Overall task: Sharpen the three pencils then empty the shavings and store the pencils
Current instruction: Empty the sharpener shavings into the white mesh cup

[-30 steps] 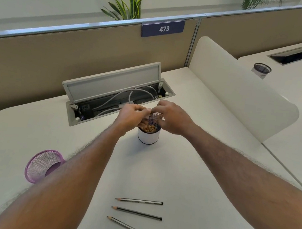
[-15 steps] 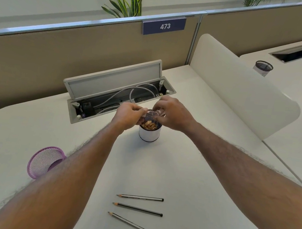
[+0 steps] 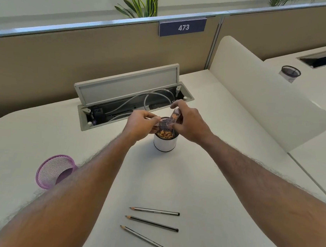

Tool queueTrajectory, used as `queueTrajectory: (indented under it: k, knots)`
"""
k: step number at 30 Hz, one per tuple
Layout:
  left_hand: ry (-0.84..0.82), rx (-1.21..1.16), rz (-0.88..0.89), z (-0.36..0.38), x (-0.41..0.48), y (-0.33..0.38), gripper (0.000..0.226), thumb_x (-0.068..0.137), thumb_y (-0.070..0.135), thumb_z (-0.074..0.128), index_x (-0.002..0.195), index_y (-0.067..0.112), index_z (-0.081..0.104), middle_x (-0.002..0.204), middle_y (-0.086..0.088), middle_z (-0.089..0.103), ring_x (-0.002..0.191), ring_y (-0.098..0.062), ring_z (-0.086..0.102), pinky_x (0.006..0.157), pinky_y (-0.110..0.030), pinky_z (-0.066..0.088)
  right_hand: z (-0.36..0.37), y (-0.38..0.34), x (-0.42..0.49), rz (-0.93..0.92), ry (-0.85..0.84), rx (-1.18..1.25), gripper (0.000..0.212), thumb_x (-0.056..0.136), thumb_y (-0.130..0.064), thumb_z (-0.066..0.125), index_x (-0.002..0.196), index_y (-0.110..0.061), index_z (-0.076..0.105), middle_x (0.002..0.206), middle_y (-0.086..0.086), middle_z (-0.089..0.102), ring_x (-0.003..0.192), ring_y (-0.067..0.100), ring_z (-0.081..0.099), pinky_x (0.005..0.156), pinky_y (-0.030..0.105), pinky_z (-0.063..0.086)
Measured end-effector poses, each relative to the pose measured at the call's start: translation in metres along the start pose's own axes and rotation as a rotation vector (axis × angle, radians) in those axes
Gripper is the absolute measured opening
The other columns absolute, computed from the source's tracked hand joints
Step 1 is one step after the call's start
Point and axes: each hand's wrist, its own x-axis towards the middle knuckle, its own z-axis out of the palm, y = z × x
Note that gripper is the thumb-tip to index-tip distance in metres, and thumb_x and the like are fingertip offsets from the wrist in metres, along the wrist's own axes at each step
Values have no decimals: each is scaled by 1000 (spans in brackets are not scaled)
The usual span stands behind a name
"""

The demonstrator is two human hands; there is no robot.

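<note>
Three sharpened pencils (image 3: 154, 211) (image 3: 151, 223) (image 3: 146, 239) lie side by side on the desk near me, tips pointing left. Farther away stands a small white cup (image 3: 164, 143) with a black mesh rim, holding brown shavings (image 3: 165, 134). Above the cup my right hand (image 3: 188, 122) pinches a clear sharpener container (image 3: 174, 116), tilted over the opening. My left hand (image 3: 140, 124) grips a small clear piece, probably the sharpener's other part (image 3: 158, 124), at the cup's left rim.
A purple mesh pencil cup (image 3: 54, 171) lies on its side at the left, partly behind my left forearm. Behind the white cup is an open cable tray (image 3: 132, 103) with its lid up. A curved white divider (image 3: 265, 106) borders the right.
My hands have drawn apart above the cup. The right hand has lifted and tilted the clear container, and the shavings in the cup show more plainly.
</note>
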Motion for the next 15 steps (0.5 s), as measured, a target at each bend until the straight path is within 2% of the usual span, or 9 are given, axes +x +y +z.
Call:
queueTrajectory:
  k: [3, 7, 9, 11, 13, 15]
  knots:
    - [9, -8, -4, 0, 0, -2, 20, 95, 20, 64, 108, 7, 71, 90, -7, 72, 80, -16, 73, 74, -30, 62, 4, 1, 0, -18, 19, 9, 50, 85, -15, 70, 127, -19, 44, 115, 12, 62, 93, 18, 59, 71, 29, 58]
    - [10, -44, -9, -2, 0, -3, 18, 95, 21, 64, 106, 8, 71, 91, -8, 72, 81, -17, 73, 76, -32, 62, 8, 4, -1, -25, 39, -14, 55, 91, -19, 62, 140, -20, 38, 134, 9, 55, 112, 20, 55, 87, 34, 52]
    - [13, -40, -6, -3, 0, -2, 16, 95, 21, 65, 103, 10, 71, 91, -7, 72, 80, -16, 73, 73, -29, 62, 9, 5, -1, -33, 43, -27, 57, 89, -17, 65, 141, -20, 40, 129, 8, 58, 102, 14, 54, 86, 32, 51]
    - [18, -34, -7, -3, 1, -2, 14, 94, 21, 65, 102, 11, 72, 90, -6, 72, 79, -15, 73, 69, -25, 61, 11, 6, -2, -51, 79, -60, 62, 86, -18, 69, 141, -20, 39, 117, 7, 61, 80, 3, 48, 75, 19, 48]
    - [19, -33, -8, -4, 1, -3, 15, 94, 21, 65, 102, 10, 72, 89, -6, 72, 79, -15, 73, 67, -24, 60, 13, 6, -4, -64, 100, -87, 66, 84, -19, 72, 140, -19, 38, 107, 4, 63, 65, 0, 46, 64, 8, 37]
    - [15, -38, -11, -4, 1, -5, 15, 95, 21, 65, 103, 10, 72, 89, -6, 73, 80, -16, 73, 68, -25, 61, 14, 7, -5, -47, 76, -94, 67, 81, -20, 75, 138, -19, 40, 104, 5, 65, 64, 3, 46, 59, 11, 36]
